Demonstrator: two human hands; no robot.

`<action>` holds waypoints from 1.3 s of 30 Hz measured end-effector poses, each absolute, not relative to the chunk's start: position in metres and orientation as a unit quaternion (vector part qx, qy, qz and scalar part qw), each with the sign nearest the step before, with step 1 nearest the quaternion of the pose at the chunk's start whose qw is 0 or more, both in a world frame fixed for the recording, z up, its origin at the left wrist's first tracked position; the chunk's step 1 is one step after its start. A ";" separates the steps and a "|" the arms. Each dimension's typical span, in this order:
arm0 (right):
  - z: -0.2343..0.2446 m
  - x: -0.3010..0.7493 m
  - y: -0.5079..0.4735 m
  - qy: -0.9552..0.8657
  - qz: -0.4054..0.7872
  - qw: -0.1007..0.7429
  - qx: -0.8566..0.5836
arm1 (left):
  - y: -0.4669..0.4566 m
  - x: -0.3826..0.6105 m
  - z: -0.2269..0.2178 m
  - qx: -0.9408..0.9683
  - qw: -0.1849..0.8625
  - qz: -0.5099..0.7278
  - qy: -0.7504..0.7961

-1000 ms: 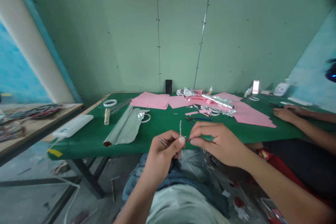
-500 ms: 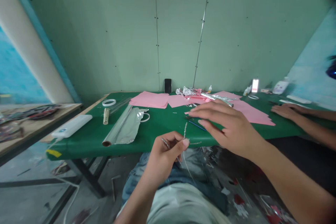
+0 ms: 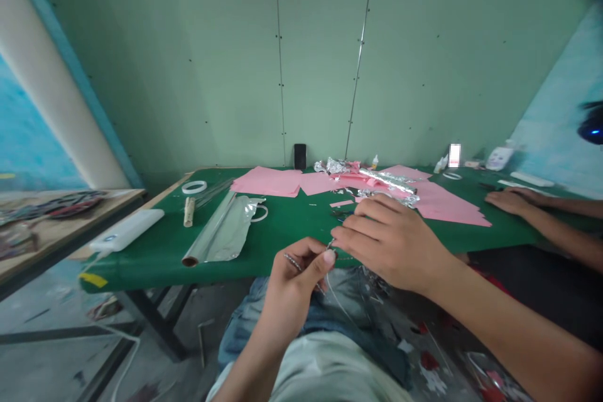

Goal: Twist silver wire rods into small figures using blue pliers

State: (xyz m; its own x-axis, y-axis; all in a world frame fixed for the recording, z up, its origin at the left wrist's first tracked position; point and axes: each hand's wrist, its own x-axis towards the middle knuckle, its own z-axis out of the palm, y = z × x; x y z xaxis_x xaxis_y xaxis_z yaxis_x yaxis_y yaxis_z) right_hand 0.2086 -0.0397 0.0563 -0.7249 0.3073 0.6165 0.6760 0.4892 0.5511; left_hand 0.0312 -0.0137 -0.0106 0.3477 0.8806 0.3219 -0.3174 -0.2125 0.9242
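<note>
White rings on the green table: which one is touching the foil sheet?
The thin white ring touching the unrolled silver foil at its right edge; the other white ring, further left, lies apart from the foil.

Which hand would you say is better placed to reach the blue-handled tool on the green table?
Right, probably: the right hand sits closest to the tool, while the left hand holds the twisted wire.

text: none legible | labels: none legible | numbers, signs: none legible

The left hand (image 3: 292, 286) curls in a pinch, the right hand (image 3: 391, 251) reaching just beside it, fingers extended.
</note>
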 end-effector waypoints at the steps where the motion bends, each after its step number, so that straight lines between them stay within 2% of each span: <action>1: 0.055 0.209 -0.039 -0.836 -0.395 0.239 -0.298 | -0.013 0.031 -0.011 0.579 0.581 0.519 0.240; 4: 0.053 0.210 -0.041 -0.821 -0.305 0.344 -0.340 | -0.012 0.031 -0.013 0.570 0.579 0.531 0.241; 7: 0.050 0.209 -0.046 -0.783 -0.129 0.433 -0.428 | -0.009 0.032 -0.014 0.552 0.580 0.547 0.245; 10: 0.045 0.208 -0.051 -0.775 0.015 0.414 -0.477 | -0.007 0.033 -0.013 0.535 0.592 0.551 0.242; 12: 0.043 0.207 -0.052 -0.778 0.055 0.400 -0.482 | -0.007 0.034 -0.012 0.530 0.595 0.552 0.244; 20: 0.043 0.205 -0.049 -0.784 0.083 0.389 -0.477 | -0.010 0.034 -0.010 0.519 0.592 0.565 0.246; 27: 0.037 0.200 -0.052 -0.774 0.030 0.394 -0.495 | -0.011 0.037 -0.010 0.498 0.579 0.596 0.248; 37: 0.036 0.203 -0.046 -0.769 0.046 0.387 -0.507 | -0.012 0.033 -0.015 0.491 0.622 0.555 0.252; 39: 0.036 0.202 -0.052 -0.772 0.002 0.392 -0.500 | -0.011 0.033 -0.014 0.493 0.619 0.558 0.248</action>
State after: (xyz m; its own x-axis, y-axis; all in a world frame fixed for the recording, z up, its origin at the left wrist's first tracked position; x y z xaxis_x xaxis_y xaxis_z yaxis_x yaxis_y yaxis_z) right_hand 0.2021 -0.0517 0.0357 -0.1911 0.7741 0.6036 0.7708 0.4990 -0.3960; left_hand 0.0331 -0.0106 -0.0137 0.2529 0.9364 0.2433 -0.4460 -0.1104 0.8882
